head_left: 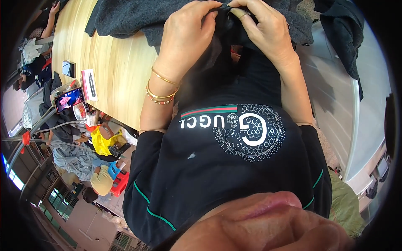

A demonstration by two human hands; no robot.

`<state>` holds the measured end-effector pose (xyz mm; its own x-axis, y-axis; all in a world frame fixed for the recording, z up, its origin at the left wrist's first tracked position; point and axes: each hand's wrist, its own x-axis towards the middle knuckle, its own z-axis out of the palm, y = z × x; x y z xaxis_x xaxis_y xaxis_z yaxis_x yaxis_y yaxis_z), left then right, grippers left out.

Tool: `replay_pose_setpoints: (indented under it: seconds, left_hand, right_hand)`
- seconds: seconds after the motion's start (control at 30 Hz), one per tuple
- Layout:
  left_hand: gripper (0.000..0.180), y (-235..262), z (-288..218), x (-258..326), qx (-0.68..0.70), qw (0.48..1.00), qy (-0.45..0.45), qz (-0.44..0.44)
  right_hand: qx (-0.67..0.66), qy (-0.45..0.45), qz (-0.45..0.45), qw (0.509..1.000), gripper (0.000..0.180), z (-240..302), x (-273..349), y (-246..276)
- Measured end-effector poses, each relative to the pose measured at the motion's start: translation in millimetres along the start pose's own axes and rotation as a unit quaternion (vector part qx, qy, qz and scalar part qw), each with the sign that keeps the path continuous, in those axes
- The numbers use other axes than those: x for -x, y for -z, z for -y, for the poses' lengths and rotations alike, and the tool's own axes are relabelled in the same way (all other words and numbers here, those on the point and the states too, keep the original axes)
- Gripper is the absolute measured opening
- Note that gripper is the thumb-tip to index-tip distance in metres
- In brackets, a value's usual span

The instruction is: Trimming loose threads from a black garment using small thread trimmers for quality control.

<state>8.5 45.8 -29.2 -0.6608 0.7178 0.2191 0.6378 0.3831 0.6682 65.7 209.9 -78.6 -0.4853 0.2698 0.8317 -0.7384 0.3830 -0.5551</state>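
A dark grey woolly garment (130, 19) lies over the far edge of the table and hangs toward my lap. My left hand (186, 37), with gold bangles at its wrist, pinches the garment's edge between thumb and fingers. Close beside it, my right hand (268, 33) pinches the same edge, the two sets of fingertips almost touching. One right finger wears a tan finger cover (240, 13), and a ring sits on another. Whether a needle or thread is between the fingertips is too small to make out.
On the pale wooden table (113, 79) at left lie a dark phone (69, 69) and a pen (91, 83) on a flat box. Nearby stands a phone playing video (69, 100). Black cloth (343, 35) drapes over a grey-white panel (356, 125) at right. Behind left are people and a red stool (120, 183).
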Motion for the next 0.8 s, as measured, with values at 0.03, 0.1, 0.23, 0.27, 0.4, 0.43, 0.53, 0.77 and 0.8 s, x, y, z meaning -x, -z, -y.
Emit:
replay_pose_setpoints:
  seconds: [0.03,0.1,0.23,0.27,0.4,0.43,0.53,0.77,0.8]
  left_hand:
    - [0.020,1.3,-4.3,-1.9,0.008,1.000,-0.008,-0.019]
    - [0.015,4.2,-7.1,-1.6,0.008,0.999,-0.010,-0.043]
    - [0.011,1.9,-4.9,-0.4,0.040,0.999,-0.013,-0.034]
    - [0.010,1.0,-2.9,0.2,0.053,0.998,-0.011,-0.044]
    - [0.008,-0.6,-0.2,0.4,0.116,0.991,0.022,-0.058]
    - [0.009,-2.8,3.6,-0.2,0.111,0.992,0.012,-0.058]
    - [0.010,-6.7,8.9,-0.3,0.215,0.973,0.076,-0.031]
    - [0.028,-4.9,12.8,7.9,0.142,0.988,0.051,-0.024]
    - [0.028,-7.4,16.7,10.1,0.133,0.990,0.028,-0.045]
  right_hand:
    - [-0.002,-0.002,0.000,1.000,0.011,7.7,-2.0,3.3]
    - [0.244,-0.140,0.166,0.945,0.011,32.0,-14.8,8.7]
    - [0.250,-0.152,0.166,0.942,0.012,32.0,-13.3,10.3]
    - [0.258,-0.164,0.187,0.934,0.013,33.6,-14.0,11.0]
    - [0.286,-0.257,0.231,0.894,0.027,29.7,-4.3,17.5]
    - [0.272,-0.229,0.214,0.910,0.022,28.4,-4.0,17.2]
    - [0.192,-0.285,0.185,0.921,0.020,23.0,0.5,20.1]
    - [0.167,-0.351,0.195,0.900,0.016,20.1,-6.0,33.6]
    - [0.201,-0.316,0.233,0.897,0.016,21.4,-9.9,35.5]
